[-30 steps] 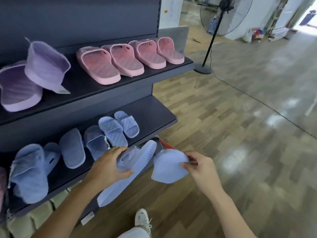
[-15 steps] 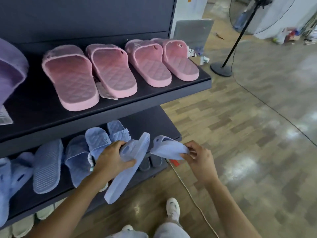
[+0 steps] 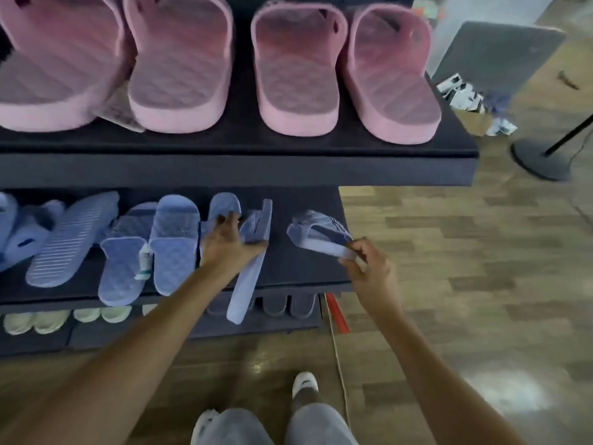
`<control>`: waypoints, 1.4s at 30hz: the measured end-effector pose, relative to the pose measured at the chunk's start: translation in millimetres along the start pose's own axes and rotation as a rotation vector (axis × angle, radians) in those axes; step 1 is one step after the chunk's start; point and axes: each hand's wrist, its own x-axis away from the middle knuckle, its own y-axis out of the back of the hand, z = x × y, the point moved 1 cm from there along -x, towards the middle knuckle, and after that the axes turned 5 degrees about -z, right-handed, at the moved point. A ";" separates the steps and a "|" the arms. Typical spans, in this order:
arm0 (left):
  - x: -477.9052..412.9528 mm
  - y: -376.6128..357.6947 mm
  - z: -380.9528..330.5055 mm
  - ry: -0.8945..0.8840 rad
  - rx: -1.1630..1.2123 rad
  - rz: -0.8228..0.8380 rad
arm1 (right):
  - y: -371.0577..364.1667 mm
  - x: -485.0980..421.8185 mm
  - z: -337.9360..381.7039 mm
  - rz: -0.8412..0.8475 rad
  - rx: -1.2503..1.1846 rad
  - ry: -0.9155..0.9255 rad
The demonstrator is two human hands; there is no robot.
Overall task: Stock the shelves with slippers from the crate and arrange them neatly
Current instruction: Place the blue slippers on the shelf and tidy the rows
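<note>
My left hand (image 3: 227, 248) grips a light blue slipper (image 3: 248, 274) turned on its edge, its toe over the middle shelf (image 3: 308, 271) and its heel hanging past the shelf's front. My right hand (image 3: 362, 264) pinches the heel of a second blue slipper (image 3: 316, 234), held sole-down over the right end of that shelf. Several more blue slippers (image 3: 175, 242) lie to the left on the same shelf, some upside down. Several pink slippers (image 3: 298, 69) stand in a row on the upper shelf (image 3: 244, 168). No crate shows in this view.
Pale green slippers (image 3: 35, 319) and dark ones (image 3: 288, 305) sit on the bottom shelf. A white cord (image 3: 337, 358) and a red object (image 3: 335, 313) lie on the wooden floor by my feet. A fan stand base (image 3: 539, 162) and a grey panel (image 3: 494, 56) are at the right.
My view has dropped and closed in on the shelves. Both hands have carried their blue slippers forward over the middle shelf, the right one now lower and near the shelf's right end.
</note>
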 end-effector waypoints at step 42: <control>-9.0 -53.6 -12.7 -0.265 -0.363 0.066 | -47.5 -10.9 -47.2 0.323 0.419 0.138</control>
